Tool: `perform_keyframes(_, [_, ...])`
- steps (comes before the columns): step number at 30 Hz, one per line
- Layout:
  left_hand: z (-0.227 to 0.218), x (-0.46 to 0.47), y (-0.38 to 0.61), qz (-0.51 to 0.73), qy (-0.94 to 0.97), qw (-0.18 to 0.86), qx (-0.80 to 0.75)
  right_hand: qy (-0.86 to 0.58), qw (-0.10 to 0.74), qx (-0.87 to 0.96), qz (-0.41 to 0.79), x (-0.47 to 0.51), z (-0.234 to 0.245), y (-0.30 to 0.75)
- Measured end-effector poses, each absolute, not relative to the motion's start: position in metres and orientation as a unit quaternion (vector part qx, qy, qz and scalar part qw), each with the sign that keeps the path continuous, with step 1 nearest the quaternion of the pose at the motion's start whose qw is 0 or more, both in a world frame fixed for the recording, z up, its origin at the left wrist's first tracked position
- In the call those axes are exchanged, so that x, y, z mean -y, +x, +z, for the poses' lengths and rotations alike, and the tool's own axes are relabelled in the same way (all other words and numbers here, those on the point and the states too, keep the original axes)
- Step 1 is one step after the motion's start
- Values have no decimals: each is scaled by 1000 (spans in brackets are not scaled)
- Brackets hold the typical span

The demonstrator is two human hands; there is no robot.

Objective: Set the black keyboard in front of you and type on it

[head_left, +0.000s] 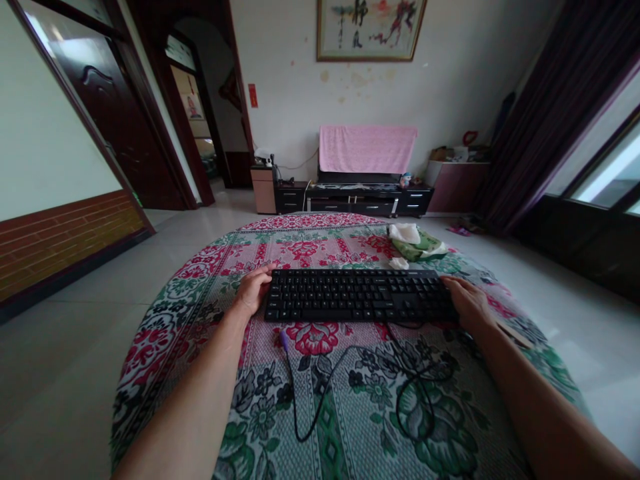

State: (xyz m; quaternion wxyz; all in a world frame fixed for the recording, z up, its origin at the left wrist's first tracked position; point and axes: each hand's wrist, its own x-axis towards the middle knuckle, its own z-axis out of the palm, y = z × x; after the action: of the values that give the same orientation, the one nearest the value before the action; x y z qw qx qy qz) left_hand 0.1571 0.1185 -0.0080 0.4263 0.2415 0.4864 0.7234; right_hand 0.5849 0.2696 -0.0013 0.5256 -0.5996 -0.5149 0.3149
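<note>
A black computer keyboard [345, 295] is held by its two short ends above or on the flowered tablecloth [200, 373]; I cannot tell whether it touches the cloth. My left hand [254, 288] grips the left end, fingers behind the edge. At the other end my right hand [466, 301] is closed on the right edge, its fingertips partly hidden. The keys face up toward me. From the keyboard a black cable [415, 387] runs down in loose loops over the cloth and ends in a purple plug [284, 340] at the left.
Behind the keyboard lie a green tissue pack [424, 248] and a crumpled white tissue [399, 263]. A flat brownish object [515, 335] sits beside my right forearm. Beyond the table stands a low black cabinet [327, 203] bearing something under a pink cloth [367, 148].
</note>
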Motion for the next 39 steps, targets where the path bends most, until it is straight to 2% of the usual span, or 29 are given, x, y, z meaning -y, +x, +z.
perform_keyframes(11, [-13, -119, 154, 717, 244, 413, -505, -627, 505, 492, 332, -271, -3, 589])
perform_keyframes(16, [-15, -121, 153, 704, 262, 362, -552, -654, 431, 576, 232, -281, -6, 599])
perform_keyframes(20, [-17, -123, 150, 634, 322, 267, -650, -660, 387, 625, 152, -282, -6, 593])
perform_keyframes(26, [-16, -119, 135, 488, 387, 65, -780, -642, 364, 658, 148, -271, -5, 569])
perform_keyframes(30, [-15, -119, 128, 440, 393, 29, -807, -643, 323, 686, 111, -269, -6, 565])
perform_keyframes(39, [-6, -124, 132, 308, 458, 13, -834, -652, 289, 693, 102, -267, 1, 571])
